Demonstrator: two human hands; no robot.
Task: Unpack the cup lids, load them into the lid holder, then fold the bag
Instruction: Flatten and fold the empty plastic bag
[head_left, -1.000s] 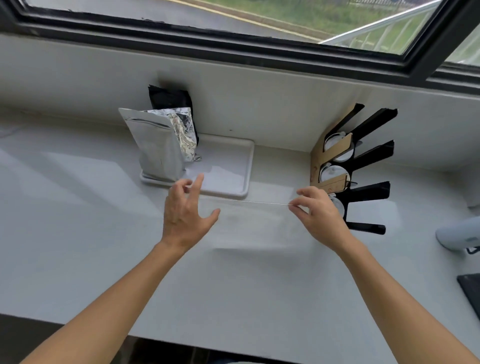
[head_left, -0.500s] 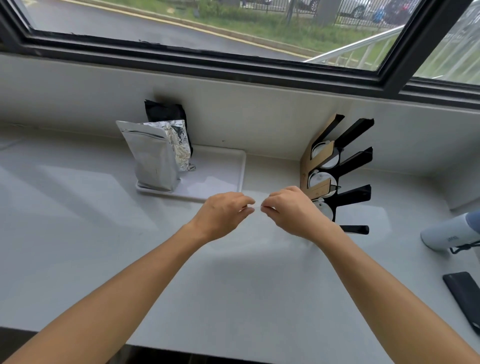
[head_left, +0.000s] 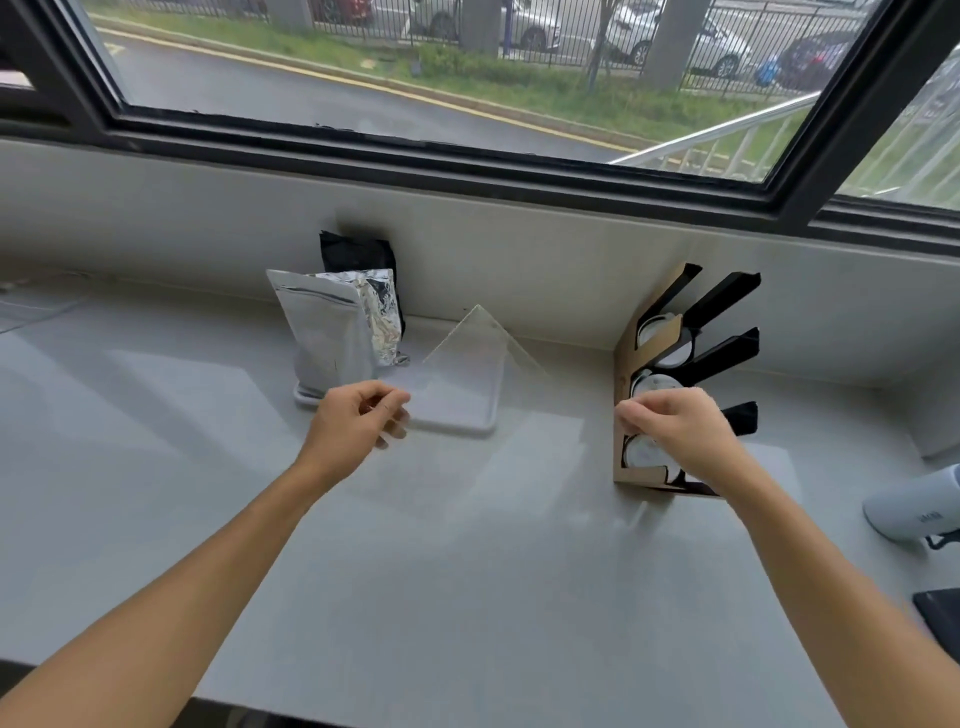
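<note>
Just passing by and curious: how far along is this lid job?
The lids already sit in the lid holder, so loading looks done. In hand is the clear bag, pinched at its corners by the left hand and right hand; one corner stands up, mid-fold. Left: finishing the fold.

both hands (head_left: 358, 418) (head_left: 670, 431) pinch clear bag (head_left: 467, 364).

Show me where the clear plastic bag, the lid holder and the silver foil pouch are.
clear plastic bag (head_left: 467, 358): head view, raised flat panel.
lid holder (head_left: 623, 358): head view, cardboard side wall.
silver foil pouch (head_left: 324, 332): head view, front face.
</note>
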